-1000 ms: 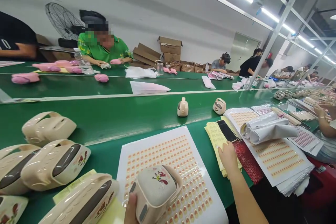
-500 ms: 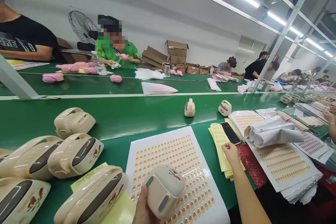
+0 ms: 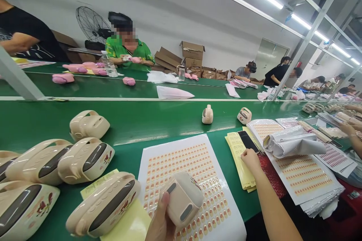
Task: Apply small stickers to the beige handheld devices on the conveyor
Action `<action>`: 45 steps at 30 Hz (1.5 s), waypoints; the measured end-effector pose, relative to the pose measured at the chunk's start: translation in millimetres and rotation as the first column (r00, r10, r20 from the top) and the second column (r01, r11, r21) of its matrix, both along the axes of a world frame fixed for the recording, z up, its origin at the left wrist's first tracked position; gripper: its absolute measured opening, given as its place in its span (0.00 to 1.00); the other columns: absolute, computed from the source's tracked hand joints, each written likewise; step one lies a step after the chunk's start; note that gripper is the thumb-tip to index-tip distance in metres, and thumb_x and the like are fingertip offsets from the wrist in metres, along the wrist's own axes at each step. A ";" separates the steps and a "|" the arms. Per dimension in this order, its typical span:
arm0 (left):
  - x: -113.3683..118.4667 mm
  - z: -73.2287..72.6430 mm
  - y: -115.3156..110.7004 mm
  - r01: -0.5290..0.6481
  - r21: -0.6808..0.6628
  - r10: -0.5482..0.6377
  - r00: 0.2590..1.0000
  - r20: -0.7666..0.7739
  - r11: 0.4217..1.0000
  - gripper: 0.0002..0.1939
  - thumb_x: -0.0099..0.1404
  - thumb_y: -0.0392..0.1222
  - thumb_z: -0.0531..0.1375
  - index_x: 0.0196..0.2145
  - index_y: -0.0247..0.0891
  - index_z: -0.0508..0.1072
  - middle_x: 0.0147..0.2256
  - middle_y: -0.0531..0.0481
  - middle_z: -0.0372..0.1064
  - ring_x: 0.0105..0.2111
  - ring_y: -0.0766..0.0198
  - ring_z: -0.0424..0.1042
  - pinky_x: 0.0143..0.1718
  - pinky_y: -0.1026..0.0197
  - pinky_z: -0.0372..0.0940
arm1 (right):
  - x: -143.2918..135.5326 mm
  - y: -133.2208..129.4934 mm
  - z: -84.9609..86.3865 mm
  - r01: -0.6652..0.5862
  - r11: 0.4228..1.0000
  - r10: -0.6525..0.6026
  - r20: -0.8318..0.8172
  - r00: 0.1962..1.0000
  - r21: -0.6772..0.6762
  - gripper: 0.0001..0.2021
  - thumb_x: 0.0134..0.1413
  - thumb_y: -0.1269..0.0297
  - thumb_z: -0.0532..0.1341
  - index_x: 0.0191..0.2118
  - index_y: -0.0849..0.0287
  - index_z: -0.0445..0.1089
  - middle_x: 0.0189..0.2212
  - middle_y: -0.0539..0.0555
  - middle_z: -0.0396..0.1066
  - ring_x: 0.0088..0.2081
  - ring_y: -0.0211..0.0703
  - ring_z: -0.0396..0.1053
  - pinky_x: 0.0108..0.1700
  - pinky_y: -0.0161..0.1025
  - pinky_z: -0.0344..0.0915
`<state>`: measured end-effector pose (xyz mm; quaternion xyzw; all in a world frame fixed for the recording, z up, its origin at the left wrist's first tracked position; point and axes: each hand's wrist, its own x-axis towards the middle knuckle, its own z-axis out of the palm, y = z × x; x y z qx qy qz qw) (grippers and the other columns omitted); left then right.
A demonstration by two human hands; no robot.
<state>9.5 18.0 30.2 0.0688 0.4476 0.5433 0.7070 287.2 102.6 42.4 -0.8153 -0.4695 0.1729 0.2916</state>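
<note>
My left hand (image 3: 160, 218) grips a cream plastic device (image 3: 185, 199) shaped like a small portable speaker. Its base, with two grey pads, faces me, and a printed picture shows on the far side. Beneath it lies a white sheet of orange-and-cream oval stickers (image 3: 175, 158). Over the yellow sticker sheets (image 3: 239, 162), just below a black phone (image 3: 248, 141), my right hand (image 3: 251, 162) has its fingers pinched together; anything between them is too small to make out. Several similar cream devices with handles (image 3: 103, 205) stand at my left, some with red pictures on the end.
Stacked sticker sheets and a rolled plastic wrap (image 3: 294, 141) lie to the right, beside red bubble wrap (image 3: 271, 175). Two cream devices, one of them here (image 3: 207, 115), stand on the green belt (image 3: 158, 116). Co-workers sit opposite, one in green handling a pink toy.
The device in my left hand has tipped so that more of its base shows. My right hand stays near the yellow sheets, fingers still pinched. The view has shifted slightly.
</note>
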 end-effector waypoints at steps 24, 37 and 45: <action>25.6 3.1 10.5 -0.067 0.205 0.101 0.982 -0.160 0.976 0.35 0.41 0.53 0.68 0.47 0.44 0.64 0.40 0.48 0.69 0.37 0.60 0.69 0.31 0.64 0.63 | -116.6 -56.4 30.7 -0.570 0.783 0.598 -0.554 0.579 0.249 0.13 0.40 0.53 0.61 0.22 0.59 0.64 0.28 0.49 0.56 0.29 0.38 0.57 0.33 0.37 0.56; 23.1 2.9 10.6 -0.044 0.203 0.084 0.977 -0.195 0.978 0.36 0.40 0.53 0.68 0.47 0.43 0.65 0.42 0.46 0.69 0.40 0.55 0.69 0.33 0.61 0.65 | -119.0 -58.8 35.7 -0.626 0.744 0.659 -0.408 0.632 0.232 0.07 0.45 0.61 0.57 0.24 0.58 0.63 0.29 0.50 0.55 0.29 0.38 0.59 0.31 0.37 0.61; 24.9 -4.4 12.8 -0.081 0.177 0.117 0.972 -0.205 0.981 0.34 0.39 0.53 0.68 0.45 0.41 0.67 0.37 0.48 0.70 0.36 0.57 0.70 0.28 0.63 0.63 | -119.9 -69.4 33.2 -0.630 0.656 0.753 -0.316 0.577 0.415 0.09 0.51 0.60 0.57 0.25 0.57 0.63 0.30 0.51 0.59 0.31 0.39 0.61 0.33 0.37 0.64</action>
